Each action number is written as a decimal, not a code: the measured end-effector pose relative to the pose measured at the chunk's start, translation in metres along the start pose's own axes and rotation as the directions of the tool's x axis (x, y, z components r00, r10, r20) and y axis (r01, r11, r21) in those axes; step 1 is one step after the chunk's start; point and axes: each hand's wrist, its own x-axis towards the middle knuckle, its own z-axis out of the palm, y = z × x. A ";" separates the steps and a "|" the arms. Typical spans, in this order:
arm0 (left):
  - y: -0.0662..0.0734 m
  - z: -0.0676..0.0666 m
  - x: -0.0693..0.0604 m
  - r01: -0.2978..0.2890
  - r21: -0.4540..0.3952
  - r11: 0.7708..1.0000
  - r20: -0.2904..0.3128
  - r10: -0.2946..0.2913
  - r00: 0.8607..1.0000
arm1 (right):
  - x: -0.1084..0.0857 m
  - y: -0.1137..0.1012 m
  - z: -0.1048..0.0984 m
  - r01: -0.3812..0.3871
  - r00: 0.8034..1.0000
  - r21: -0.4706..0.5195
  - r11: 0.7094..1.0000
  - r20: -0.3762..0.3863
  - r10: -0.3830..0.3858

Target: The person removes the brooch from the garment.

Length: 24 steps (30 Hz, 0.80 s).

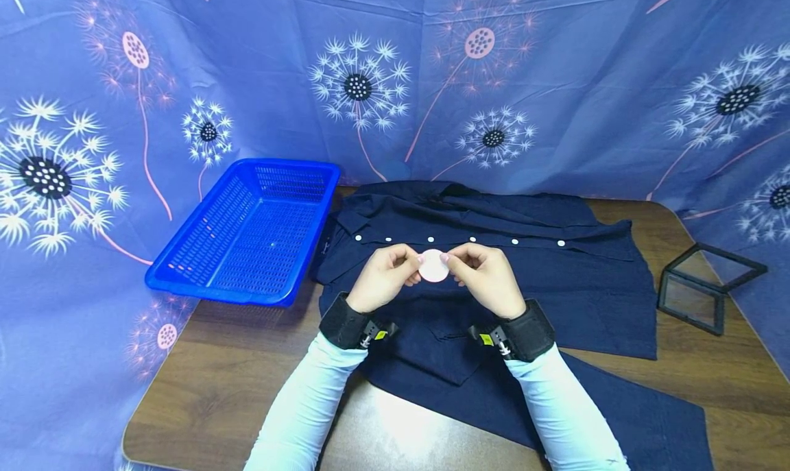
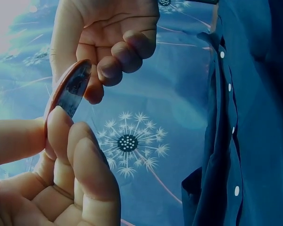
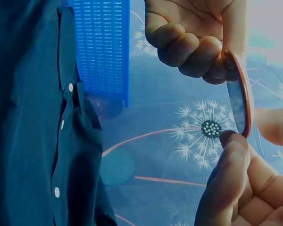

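Note:
Both hands hold a small round mirror (image 1: 434, 266) above a dark navy shirt. My left hand (image 1: 384, 275) pinches its left edge between thumb and fingers, and my right hand (image 1: 490, 279) pinches the right edge. In the head view its pale, plain face is turned up. Both wrist views show the disc nearly edge-on, with a reflective side on the mirror (image 2: 75, 89) and a reddish rim. The shirt (image 1: 586, 286) lies spread beneath the hands, its white buttons in a row just beyond them.
A blue perforated plastic basket (image 1: 216, 296) stands at the table's left. On the right lies an opened black hinged case (image 1: 722, 289) with two square panels. The wooden table (image 1: 216, 361) backs onto a blue dandelion-print cloth (image 1: 420, 101).

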 end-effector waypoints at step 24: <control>0.002 0.005 0.000 0.003 0.097 0.995 0.021 -0.005 1.000 | -0.001 -0.009 0.000 -0.077 0.995 0.035 0.996 0.071 0.075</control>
